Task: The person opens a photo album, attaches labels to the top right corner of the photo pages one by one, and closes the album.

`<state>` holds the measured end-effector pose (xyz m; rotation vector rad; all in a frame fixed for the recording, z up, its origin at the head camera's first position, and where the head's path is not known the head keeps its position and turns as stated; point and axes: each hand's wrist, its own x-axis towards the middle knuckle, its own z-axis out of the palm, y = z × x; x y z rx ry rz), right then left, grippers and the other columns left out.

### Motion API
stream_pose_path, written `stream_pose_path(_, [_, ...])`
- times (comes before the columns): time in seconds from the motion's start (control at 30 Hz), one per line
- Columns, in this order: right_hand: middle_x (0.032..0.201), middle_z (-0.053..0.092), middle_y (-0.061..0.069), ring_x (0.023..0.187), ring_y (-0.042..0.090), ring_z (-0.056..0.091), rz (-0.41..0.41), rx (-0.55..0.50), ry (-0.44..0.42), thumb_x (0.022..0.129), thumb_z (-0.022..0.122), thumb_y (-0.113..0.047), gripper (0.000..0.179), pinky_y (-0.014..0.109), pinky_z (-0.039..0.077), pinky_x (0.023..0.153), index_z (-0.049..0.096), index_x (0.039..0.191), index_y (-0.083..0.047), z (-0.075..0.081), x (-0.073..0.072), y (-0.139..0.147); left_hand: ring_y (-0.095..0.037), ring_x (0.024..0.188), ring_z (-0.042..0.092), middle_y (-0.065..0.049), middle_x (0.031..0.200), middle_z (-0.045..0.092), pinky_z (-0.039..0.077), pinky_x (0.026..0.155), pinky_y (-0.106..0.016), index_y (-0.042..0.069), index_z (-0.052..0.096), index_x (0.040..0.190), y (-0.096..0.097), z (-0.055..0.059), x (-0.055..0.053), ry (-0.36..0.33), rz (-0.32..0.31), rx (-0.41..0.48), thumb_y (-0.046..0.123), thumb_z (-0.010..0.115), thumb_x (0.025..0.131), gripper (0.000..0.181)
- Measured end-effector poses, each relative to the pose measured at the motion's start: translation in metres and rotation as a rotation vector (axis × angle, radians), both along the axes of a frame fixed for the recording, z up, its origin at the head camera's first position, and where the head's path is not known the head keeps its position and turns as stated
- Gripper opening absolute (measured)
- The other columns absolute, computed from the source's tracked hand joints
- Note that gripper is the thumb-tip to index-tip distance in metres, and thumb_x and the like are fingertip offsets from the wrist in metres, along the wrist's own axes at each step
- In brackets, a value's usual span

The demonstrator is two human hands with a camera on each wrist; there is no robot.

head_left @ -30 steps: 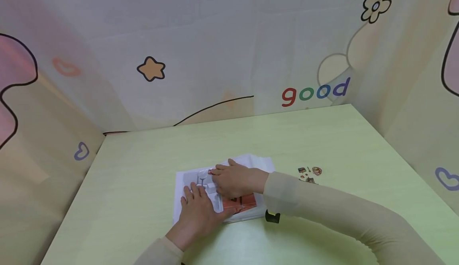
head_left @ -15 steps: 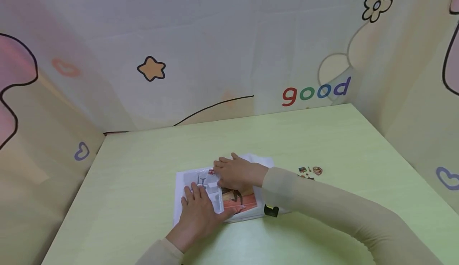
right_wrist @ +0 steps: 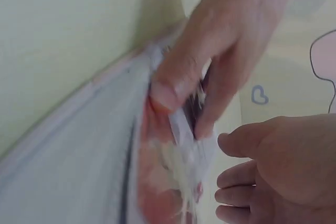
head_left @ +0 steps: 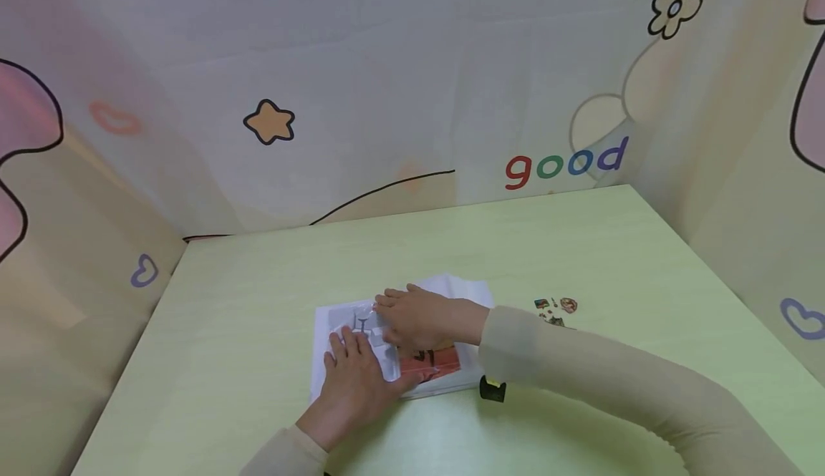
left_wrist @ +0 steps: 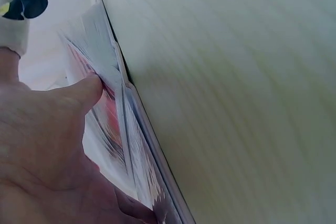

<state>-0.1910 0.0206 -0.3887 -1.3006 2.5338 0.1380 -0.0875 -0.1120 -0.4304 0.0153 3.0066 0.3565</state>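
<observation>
- A white, many-paged paper booklet [head_left: 473, 292] is lying flat on the pale green, wood-grained table [head_left: 258, 275], well inside the left and right edges and nearer the person than the far edge.
- The left hand [head_left: 358, 381] is resting palm down over the booklet's near left part, fingers spread and nearly straight, thumb stretching along the near edge onto the red-orange printed picture [head_left: 446, 363]; it is pressing the page, grasping nothing.
- The right hand [head_left: 419, 318] is lying over the booklet's middle, towards its far edge, palm down, fingers extended and nothing visibly held; whether all its fingertips are touching paper cannot be told.
- A pale grey printed picture [head_left: 341, 316] is showing beyond the left fingers, partly covered.
- Several small, multicoloured flat cutouts [head_left: 568, 305] are lying between the booklet and the table's right edge, partly hidden by the beige right sleeve [head_left: 561, 354].
- Risks, as a judgement: if the left palm is pressing too lightly, a sideways rub could be sliding the booklet or creasing its pages; the far right corner, with neither of the 2 hands on it, could be lifting; the low right sleeve could be sweeping the cutouts out of place.
</observation>
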Motion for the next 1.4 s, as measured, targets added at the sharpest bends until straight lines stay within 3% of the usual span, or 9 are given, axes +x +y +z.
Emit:
stream_pose_path(0.27, [0.167, 0.032, 0.003, 0.155, 0.019, 0.025, -0.007, 0.083, 0.028, 0.108, 0.049, -0.034, 0.058, 0.05, 0.023, 0.123, 0.039, 0.159, -0.009, -0.01, 0.012, -0.008, -0.061, 0.145, 0.023, -0.046, 0.153, 0.027, 0.031, 0.113, -0.067, -0.024, 0.035, 0.146, 0.0, 0.0, -0.001, -0.014, 0.004, 0.024, 0.077, 0.063, 0.085, 0.122])
stream_pose_path(0.57, [0.168, 0.03, 0.002, 0.155, 0.02, 0.024, -0.028, 0.108, 0.056, 0.109, 0.049, -0.038, 0.059, 0.052, 0.02, 0.124, 0.038, 0.16, -0.011, -0.011, 0.004, -0.008, -0.062, 0.144, 0.025, -0.047, 0.152, 0.029, 0.033, 0.112, -0.066, -0.024, 0.037, 0.145, 0.0, 0.001, 0.0, 0.005, -0.006, 0.009, 0.08, 0.06, 0.084, 0.123])
stream_pose_path(1.0, [0.168, 0.028, 0.003, 0.156, 0.021, 0.019, -0.073, 0.062, -0.01, 0.109, 0.048, -0.035, 0.06, 0.055, 0.012, 0.125, 0.034, 0.162, -0.009, -0.009, -0.001, -0.005, -0.062, 0.143, 0.027, -0.047, 0.152, 0.029, 0.034, 0.111, -0.067, -0.024, 0.038, 0.144, 0.0, 0.003, 0.0, 0.008, -0.016, -0.01, 0.081, 0.06, 0.084, 0.123])
stream_pose_path(1.4, [0.169, 0.027, 0.002, 0.157, 0.021, 0.018, -0.09, 0.074, 0.006, 0.107, 0.051, -0.047, 0.066, 0.056, 0.012, 0.125, 0.035, 0.162, -0.013, -0.014, -0.011, -0.005, -0.061, 0.143, 0.029, -0.047, 0.151, 0.031, 0.035, 0.11, -0.067, -0.024, 0.039, 0.143, 0.0, 0.0, 0.001, 0.021, -0.012, -0.026, 0.079, 0.062, 0.084, 0.121])
